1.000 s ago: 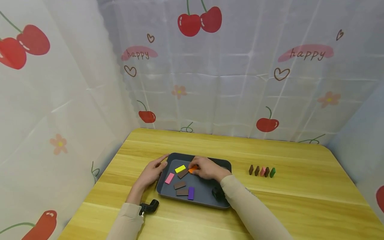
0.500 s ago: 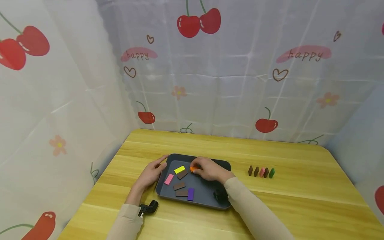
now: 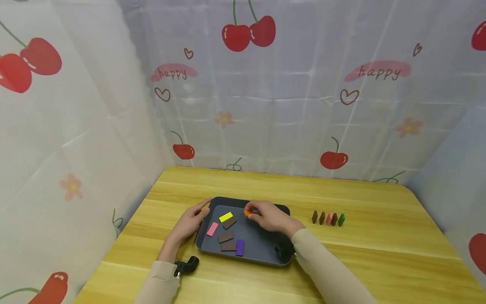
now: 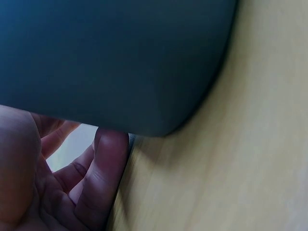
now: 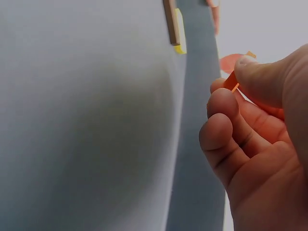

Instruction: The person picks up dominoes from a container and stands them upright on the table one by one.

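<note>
In the head view my right hand (image 3: 270, 216) pinches an orange domino (image 3: 248, 213) between thumb and fingers, over the far part of the dark grey tray (image 3: 262, 262). The right wrist view shows the orange domino (image 5: 231, 82) held near the tray wall, partly covered by the thumb. My left hand (image 3: 191, 220) rests against the tray's left side, its fingers along the far left corner. Inside the tray lie a yellow domino (image 3: 226, 217), a pink domino (image 3: 212, 229), a purple domino (image 3: 239, 248) and several brown dominoes (image 3: 225, 237).
To the right of the tray, a row of upright dominoes (image 3: 329, 218) in brown, pink and green stands on the wooden table (image 3: 364, 249). A printed curtain (image 3: 281, 126) closes off the back and sides. A black camera (image 3: 187, 265) sits on the left wrist.
My right hand has shifted slightly right and lifted the orange domino, which now tilts in its fingers. The left hand stays at the tray's side. The head view has tipped up slightly.
</note>
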Tool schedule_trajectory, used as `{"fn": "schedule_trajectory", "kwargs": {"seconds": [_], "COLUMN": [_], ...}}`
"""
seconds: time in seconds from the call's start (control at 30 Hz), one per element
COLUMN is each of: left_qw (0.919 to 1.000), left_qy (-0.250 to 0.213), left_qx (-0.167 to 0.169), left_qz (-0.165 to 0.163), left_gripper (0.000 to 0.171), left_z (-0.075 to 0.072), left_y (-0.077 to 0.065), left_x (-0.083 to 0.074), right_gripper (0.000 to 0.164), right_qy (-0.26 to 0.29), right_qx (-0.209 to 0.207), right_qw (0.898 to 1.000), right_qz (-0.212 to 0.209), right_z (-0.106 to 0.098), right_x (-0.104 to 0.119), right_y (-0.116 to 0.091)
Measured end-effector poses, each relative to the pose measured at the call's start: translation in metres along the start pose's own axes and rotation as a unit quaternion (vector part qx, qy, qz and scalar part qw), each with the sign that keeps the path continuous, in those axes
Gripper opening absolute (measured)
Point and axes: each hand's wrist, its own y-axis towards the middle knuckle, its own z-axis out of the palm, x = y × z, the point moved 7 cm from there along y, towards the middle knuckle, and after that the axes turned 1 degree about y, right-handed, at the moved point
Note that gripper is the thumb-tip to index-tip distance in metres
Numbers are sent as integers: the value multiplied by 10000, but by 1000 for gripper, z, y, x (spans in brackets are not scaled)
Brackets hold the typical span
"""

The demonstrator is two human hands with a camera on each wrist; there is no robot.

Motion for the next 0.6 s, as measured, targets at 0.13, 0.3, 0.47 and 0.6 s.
{"fn": "schedule_trajectory", "kwargs": {"seconds": [0.13,0.3,0.47,0.6], "left_qw": [10000,9999,10000,10000], "left_qy": [-44,-102,-60,-25], "left_qx": [19,30,32,7], "left_qz": [-22,-54,-48,-38], "left_gripper": [48,47,47,47], "left_z": [0,0,0,1], "left_y": [0,0,1,1], "left_x": [0,0,1,2], "right_gripper": [20,29,33,32], "right_qy": [35,69,168,308], "right_qx": [-54,-179,-287,-351], "right_qw": [10000,9997,9993,9987], "right_qz": [-13,-131,-186,-188], "right_z": [-7,-15,-22,-29], "right_x": [3,6,3,-2], "right_y": [-7,-16,-24,-31]}}
